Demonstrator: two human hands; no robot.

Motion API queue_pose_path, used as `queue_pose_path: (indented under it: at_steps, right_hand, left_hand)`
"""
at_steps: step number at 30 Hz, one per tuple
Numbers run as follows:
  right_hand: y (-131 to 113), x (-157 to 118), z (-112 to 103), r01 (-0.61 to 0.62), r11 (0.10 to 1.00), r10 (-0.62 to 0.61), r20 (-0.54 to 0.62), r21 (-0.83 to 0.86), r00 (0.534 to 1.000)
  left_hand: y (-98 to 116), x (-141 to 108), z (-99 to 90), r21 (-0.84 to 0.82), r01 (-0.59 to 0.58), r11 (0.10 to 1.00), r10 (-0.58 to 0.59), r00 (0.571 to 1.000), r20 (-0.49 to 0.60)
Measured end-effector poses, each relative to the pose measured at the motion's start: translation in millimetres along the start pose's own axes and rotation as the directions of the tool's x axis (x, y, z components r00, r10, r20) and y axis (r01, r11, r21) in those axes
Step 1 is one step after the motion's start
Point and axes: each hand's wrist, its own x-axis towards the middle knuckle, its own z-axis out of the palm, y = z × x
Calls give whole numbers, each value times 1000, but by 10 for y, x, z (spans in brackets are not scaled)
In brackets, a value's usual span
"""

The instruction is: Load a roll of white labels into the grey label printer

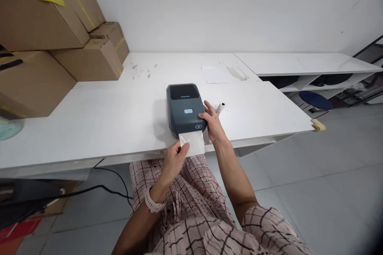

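A dark blue-grey label printer (pixel 184 107) stands near the front edge of the white table. A white label sheet (pixel 196 143) sticks out of its front, over the table edge. My left hand (pixel 176 157) pinches the sheet's left side between thumb and fingers. My right hand (pixel 213 121) lies against the printer's right side, its thumb on top near the front corner and its fingers along the side. Just right of that hand is a small white roll (pixel 220 107), partly hidden by the fingers.
Cardboard boxes (pixel 38 16) are stacked at the back left of the table (pixel 119 127). A paper sheet (pixel 215 75) lies behind the printer. A blue stool (pixel 315 100) stands at the right; black cables (pixel 101 186) hang at lower left.
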Motion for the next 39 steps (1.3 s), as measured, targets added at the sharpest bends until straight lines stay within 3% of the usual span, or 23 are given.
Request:
queue_pose_path:
  at_steps: [5,7,10,12,14,18,20,28,33,39]
  right_hand:
    - [-184,123,66,13,985,0,71,-170,997]
    - [-252,148,82,-28,981,44,79,-193,996]
    - [-385,200,121,-110,967,130,73,-229,989]
    - [-480,240,159,-153,951,180,80,-269,980]
    - [-554,264,199,-160,941,194,90,-298,977]
    - [-606,235,262,-120,947,153,89,-296,984]
    - [-602,212,281,-109,949,141,89,-296,986]
    - [-476,149,187,-73,965,102,105,-251,989]
    - [-325,112,-33,-1,988,37,233,-153,972]
    - [-189,168,-180,64,989,-28,254,-134,967]
  left_hand:
    - [-150,-12,-99,143,-132,981,137,990,-26]
    - [-134,5,-159,166,-199,966,221,968,-122]
    - [-52,95,-270,210,-283,936,342,874,-346]
    - [11,193,-322,240,-336,911,409,819,-403]
    - [60,291,-327,236,-351,906,418,833,-362]
    - [88,387,-210,144,-269,952,293,937,-188]
    - [84,386,-146,120,-252,960,269,951,-154]
    - [138,369,-93,23,-228,973,228,957,-178]
    - [110,415,-174,100,-277,956,292,929,-225]
    - [-38,492,-255,42,-380,924,379,895,-234]
